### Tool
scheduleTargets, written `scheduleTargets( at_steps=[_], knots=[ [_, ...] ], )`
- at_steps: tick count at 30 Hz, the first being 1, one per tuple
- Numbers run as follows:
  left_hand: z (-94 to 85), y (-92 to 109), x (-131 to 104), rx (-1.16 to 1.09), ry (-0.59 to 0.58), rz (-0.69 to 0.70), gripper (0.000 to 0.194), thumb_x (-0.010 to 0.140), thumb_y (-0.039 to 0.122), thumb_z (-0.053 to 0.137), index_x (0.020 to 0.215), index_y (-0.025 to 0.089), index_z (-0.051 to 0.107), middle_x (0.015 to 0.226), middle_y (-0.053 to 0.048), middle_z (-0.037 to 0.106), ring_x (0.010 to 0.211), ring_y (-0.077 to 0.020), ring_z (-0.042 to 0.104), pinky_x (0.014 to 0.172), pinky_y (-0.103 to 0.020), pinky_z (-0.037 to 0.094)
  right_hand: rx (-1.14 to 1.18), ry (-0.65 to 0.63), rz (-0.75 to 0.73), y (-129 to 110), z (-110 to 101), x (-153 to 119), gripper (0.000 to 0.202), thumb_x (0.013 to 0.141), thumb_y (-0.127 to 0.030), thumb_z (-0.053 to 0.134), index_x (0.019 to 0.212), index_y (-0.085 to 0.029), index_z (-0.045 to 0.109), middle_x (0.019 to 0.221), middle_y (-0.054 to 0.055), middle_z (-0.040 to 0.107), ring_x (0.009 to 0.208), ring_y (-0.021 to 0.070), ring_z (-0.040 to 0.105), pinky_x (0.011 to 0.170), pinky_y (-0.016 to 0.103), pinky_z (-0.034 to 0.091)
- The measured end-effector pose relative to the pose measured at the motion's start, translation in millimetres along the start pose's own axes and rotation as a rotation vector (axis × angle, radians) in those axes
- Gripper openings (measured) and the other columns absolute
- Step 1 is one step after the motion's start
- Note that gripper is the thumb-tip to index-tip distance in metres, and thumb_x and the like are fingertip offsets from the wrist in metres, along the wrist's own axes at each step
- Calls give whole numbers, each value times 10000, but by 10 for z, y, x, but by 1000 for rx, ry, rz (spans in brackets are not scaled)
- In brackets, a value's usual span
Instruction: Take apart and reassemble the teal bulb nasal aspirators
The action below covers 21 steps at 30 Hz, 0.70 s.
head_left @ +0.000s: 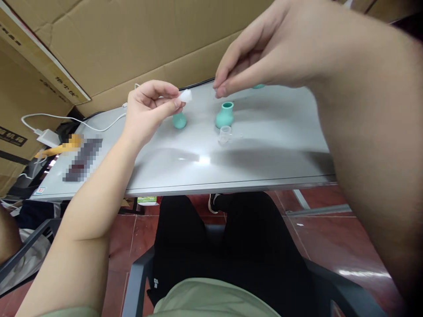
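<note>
The left forearm reaches up and forward over the bench [264, 163], and the left hand [148, 105] turns inward, its grip pinching a white fluffy piece [186, 96] between thumb and fingers, above a round green object [179, 121]. The right arm arches in from the side, higher and closer to the camera; the right hand [264, 55] bends down at the wrist, thumb and fingertips drawn together, though I cannot tell whether that grip holds anything. Below and between the hands, a green vase [225, 116] stands upright, with a small clear cup [225, 132] just in front. The bench is pale grey and glossy. Cardboard [142, 39] rises behind it, a white charger [49, 138] lies at the left, and reddish tiles [346, 237] cover the floor.
</note>
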<state>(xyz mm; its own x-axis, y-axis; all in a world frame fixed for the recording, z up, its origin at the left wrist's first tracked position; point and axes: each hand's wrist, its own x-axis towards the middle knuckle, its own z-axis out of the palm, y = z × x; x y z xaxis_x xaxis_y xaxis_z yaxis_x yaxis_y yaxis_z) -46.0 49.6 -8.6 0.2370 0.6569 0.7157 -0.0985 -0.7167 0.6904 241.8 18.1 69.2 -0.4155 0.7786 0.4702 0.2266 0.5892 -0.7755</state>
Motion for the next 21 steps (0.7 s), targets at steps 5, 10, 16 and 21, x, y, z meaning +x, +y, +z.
scheduleTargets(
  at_steps=[5, 10, 16, 21],
  knots=[
    [-44, -26, 31, -51, 46, 2, 243, 802, 339, 1034, 897, 272, 820, 860, 35, 833, 779, -195, 862, 750, -320, 770, 58, 6, 25, 59, 342, 35, 352, 781, 160, 865, 800, -191, 884, 704, -1, 771, 660, 93, 728, 525, 119, 524],
    [-44, -6, 22, -39, 18, -11, 190, 837, 287, 1003, 936, 285, 840, 875, 42, 841, 790, -190, 861, 746, -315, 765, 153, 52, -61, 114, 411, 35, 272, 825, 32, 859, 804, -239, 849, 786, 0, 798, 743, 133, 775, 647, 210, 614],
    [-5, 37, -7, -27, -27, -38, 192, 827, 281, 994, 909, 271, 821, 870, 34, 839, 798, -191, 855, 747, -317, 755, 140, 101, -198, 131, 498, 31, 211, 818, -35, 901, 797, -234, 836, 774, -29, 761, 687, 82, 675, 658, 213, 580],
    [30, -9, -6, 75, 49, -17, 212, 871, 272, 963, 910, 261, 755, 850, 36, 802, 778, -193, 847, 753, -349, 753, 137, 130, -288, 235, 548, 75, 227, 794, -41, 926, 795, -253, 843, 800, -25, 784, 696, 103, 687, 666, 232, 579]
  ],
)
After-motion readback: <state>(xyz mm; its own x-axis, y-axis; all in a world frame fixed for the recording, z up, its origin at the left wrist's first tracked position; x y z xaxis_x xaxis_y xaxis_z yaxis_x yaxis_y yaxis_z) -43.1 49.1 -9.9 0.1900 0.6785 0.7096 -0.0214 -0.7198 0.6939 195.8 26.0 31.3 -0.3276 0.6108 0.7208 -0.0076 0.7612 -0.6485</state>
